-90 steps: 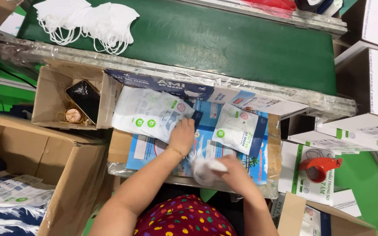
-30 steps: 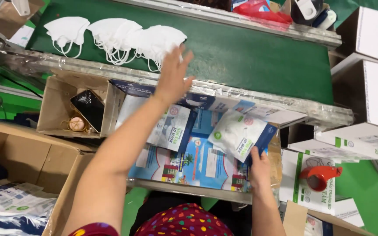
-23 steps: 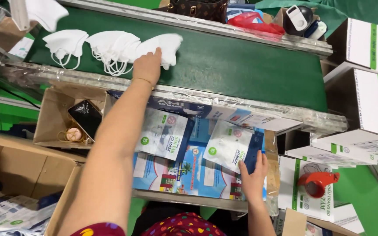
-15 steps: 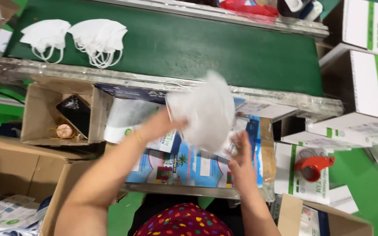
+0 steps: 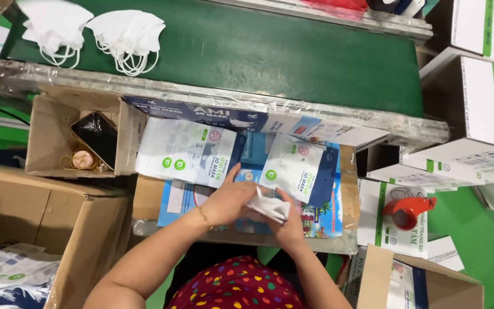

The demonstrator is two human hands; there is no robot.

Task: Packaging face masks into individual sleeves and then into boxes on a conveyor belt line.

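Note:
Both my hands hold a folded white face mask (image 5: 270,206) low over the work tray. My left hand (image 5: 228,199) grips its left side and my right hand (image 5: 288,224) pinches its right end. Beneath them lie flat mask pouches: a white stack (image 5: 187,150) on the left and a white and blue stack (image 5: 298,166) on the right. More white masks (image 5: 126,35) lie in piles on the green conveyor belt (image 5: 293,51) at the far left.
A small cardboard box (image 5: 47,123) at left holds a black phone (image 5: 97,137) and a small round object. A large carton (image 5: 41,229) with packed pouches stands lower left. White and green cartons (image 5: 487,86) stack at right, with a red tape dispenser (image 5: 407,210) beside them.
My left hand reached to the belt, picked up a white mask and brought it back. Both hands have folded it small over the tray.

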